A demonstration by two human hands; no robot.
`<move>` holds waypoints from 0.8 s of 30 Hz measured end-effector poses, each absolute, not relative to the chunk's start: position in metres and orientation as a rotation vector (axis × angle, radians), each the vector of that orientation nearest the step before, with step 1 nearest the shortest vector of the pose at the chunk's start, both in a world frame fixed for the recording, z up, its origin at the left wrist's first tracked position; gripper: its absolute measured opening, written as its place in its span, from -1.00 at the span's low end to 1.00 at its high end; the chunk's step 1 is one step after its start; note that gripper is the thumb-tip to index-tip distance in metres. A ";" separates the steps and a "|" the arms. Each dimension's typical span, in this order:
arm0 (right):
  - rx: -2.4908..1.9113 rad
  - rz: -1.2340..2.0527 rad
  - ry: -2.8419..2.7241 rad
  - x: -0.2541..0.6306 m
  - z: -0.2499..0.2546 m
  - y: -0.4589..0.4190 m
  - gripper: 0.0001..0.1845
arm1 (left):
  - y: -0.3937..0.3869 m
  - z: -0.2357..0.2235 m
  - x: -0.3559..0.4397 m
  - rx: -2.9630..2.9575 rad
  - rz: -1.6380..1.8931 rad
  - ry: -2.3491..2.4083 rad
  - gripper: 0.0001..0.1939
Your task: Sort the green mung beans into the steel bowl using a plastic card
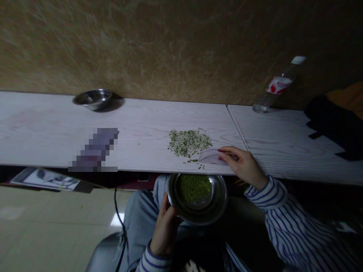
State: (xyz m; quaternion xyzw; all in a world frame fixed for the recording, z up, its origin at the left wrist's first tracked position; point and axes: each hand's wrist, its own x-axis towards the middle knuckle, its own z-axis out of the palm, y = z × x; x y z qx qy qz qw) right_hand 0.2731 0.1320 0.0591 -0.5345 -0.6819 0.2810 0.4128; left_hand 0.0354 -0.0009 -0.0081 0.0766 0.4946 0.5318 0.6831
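My left hand [166, 226] grips the rim of a steel bowl [219, 206] held below the table's front edge; green beans [195, 187] lie in it. My right hand [242, 164] rests on the white table [147, 121], fingers pinched on a small pale card [208, 156] that stands on the surface. Just left of the card a heap of mixed green beans and white grains [189, 142] is spread on the table. A few loose beans lie between the heap and the table's edge.
A second steel bowl [93, 98] stands at the table's back left. A plastic bottle [276, 86] lies at the back right against the wall. Dark clothing [334, 124] covers the far right. A blurred flat object [95, 151] sits at the front left.
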 end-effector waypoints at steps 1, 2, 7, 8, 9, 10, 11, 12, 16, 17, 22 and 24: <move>-1.351 0.705 -1.715 0.273 0.058 0.133 -0.74 | -0.001 -0.008 0.036 0.176 1.202 1.101 -0.29; -1.356 0.697 -1.711 0.273 0.057 0.133 -0.73 | 0.000 -0.009 0.036 0.179 1.212 1.097 -0.29; -1.364 0.642 -1.690 0.275 0.055 0.138 -0.71 | 0.001 -0.008 0.036 0.198 1.215 1.138 -0.27; -1.361 0.645 -1.697 0.274 0.056 0.138 -0.71 | 0.001 -0.008 0.036 0.206 1.205 1.137 -0.28; -1.354 0.651 -1.707 0.273 0.057 0.139 -0.71 | 0.001 -0.008 0.036 0.214 1.195 1.132 -0.29; -1.344 0.658 -1.718 0.271 0.058 0.139 -0.72 | 0.001 -0.007 0.035 0.218 1.189 1.127 -0.30; -1.334 0.662 -1.731 0.269 0.059 0.140 -0.73 | 0.001 -0.007 0.035 0.218 1.186 1.122 -0.31; -1.325 0.664 -1.746 0.267 0.060 0.141 -0.74 | 0.001 -0.007 0.035 0.217 1.186 1.117 -0.31; -1.318 0.674 -1.807 0.263 0.065 0.140 -0.77 | 0.001 -0.006 0.035 0.212 1.203 1.087 -0.34; -1.323 0.678 -1.815 0.263 0.066 0.139 -0.77 | 0.001 -0.005 0.034 0.207 1.207 1.082 -0.33; -1.318 0.716 -1.850 0.266 0.070 0.132 -0.75 | 0.000 -0.006 0.034 0.185 1.192 1.101 -0.26; -1.309 0.733 -1.844 0.266 0.071 0.131 -0.73 | -0.001 -0.007 0.034 0.183 1.197 1.093 -0.26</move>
